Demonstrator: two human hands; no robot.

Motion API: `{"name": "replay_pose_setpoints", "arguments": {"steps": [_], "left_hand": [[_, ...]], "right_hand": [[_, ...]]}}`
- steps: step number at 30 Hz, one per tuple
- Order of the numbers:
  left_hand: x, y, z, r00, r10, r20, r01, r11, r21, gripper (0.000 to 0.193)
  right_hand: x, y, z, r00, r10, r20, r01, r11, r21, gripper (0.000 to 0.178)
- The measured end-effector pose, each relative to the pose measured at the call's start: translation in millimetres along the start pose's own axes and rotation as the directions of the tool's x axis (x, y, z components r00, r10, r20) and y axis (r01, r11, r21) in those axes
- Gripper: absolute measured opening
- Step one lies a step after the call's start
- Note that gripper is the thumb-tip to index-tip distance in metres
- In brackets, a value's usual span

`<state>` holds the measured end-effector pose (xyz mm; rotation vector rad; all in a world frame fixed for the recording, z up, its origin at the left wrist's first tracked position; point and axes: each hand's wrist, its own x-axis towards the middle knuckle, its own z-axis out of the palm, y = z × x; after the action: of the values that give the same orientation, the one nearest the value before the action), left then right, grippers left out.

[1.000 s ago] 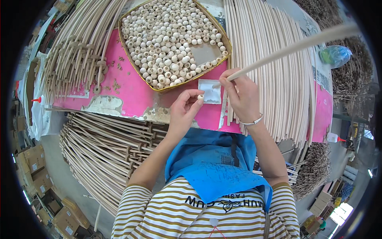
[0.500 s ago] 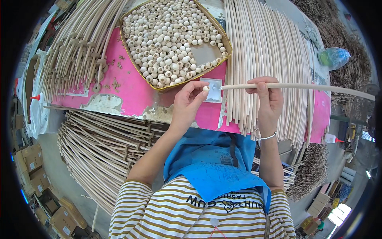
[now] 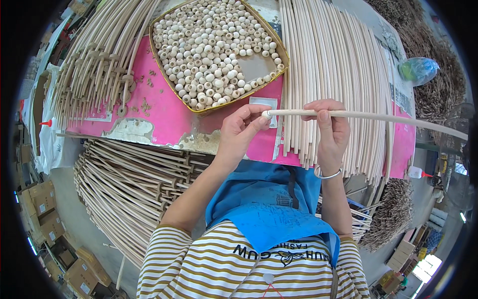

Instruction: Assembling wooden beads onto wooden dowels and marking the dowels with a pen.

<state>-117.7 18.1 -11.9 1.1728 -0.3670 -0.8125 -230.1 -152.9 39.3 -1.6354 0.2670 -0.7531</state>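
Observation:
Between the thumb and fingers of my left hand (image 3: pixel 240 130) is a small wooden bead (image 3: pixel 267 114), pale, with a hole. Its right side meets the end of a long wooden rod (image 3: pixel 383 116). How far the rod's tip sits in the hole cannot be seen. My right hand (image 3: pixel 330 130) pinches the rod a short way from that end, and the rod runs off to the right. Partly behind the bead lies a small white square dish (image 3: pixel 264 102) on the pink table cover. A shallow tray (image 3: pixel 287 60) of similar beads stands just beyond my hands.
Loose wooden rods (image 3: pixel 338 60) lie in a row at right, under my right hand. Rods with round discs (image 3: pixel 99 60) are piled at left, with more rods (image 3: pixel 124 184) below the table edge. A clear bag (image 3: pixel 418 71) and a red-tipped glue bottle (image 3: pixel 417 172) are at right.
My right hand and the rod have moved left and slightly down, while my left hand has shifted slightly right. The rod's end, apart from the bead before, now meets it.

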Motion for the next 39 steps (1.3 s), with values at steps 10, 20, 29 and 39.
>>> {"name": "replay_pose_setpoints", "arguments": {"steps": [10, 20, 29, 39], "left_hand": [[1, 11, -9, 0.983, 0.151, 0.104, -0.178, 0.922, 0.343, 0.023], [12, -8, 55, 0.989, 0.147, -0.030, -0.150, 0.949, -0.278, 0.033], [35, 23, 28, 0.988, 0.154, -0.033, -0.157, 0.982, -0.109, 0.031], [78, 43, 82, 0.969, 0.130, 0.210, -0.162, 0.977, 0.142, 0.029]], "right_hand": [[-18, -2, -6, 0.994, -0.087, 0.065, 0.090, 0.995, -0.053, 0.017], [-51, -1, 20, 0.899, 0.324, -0.294, -0.213, 0.911, 0.352, 0.022], [-142, -83, -127, 0.988, -0.085, -0.126, -0.099, 0.275, -0.956, 0.045], [-291, -31, -136, 0.848, 0.288, -0.445, -0.501, 0.709, -0.496, 0.016]]}}
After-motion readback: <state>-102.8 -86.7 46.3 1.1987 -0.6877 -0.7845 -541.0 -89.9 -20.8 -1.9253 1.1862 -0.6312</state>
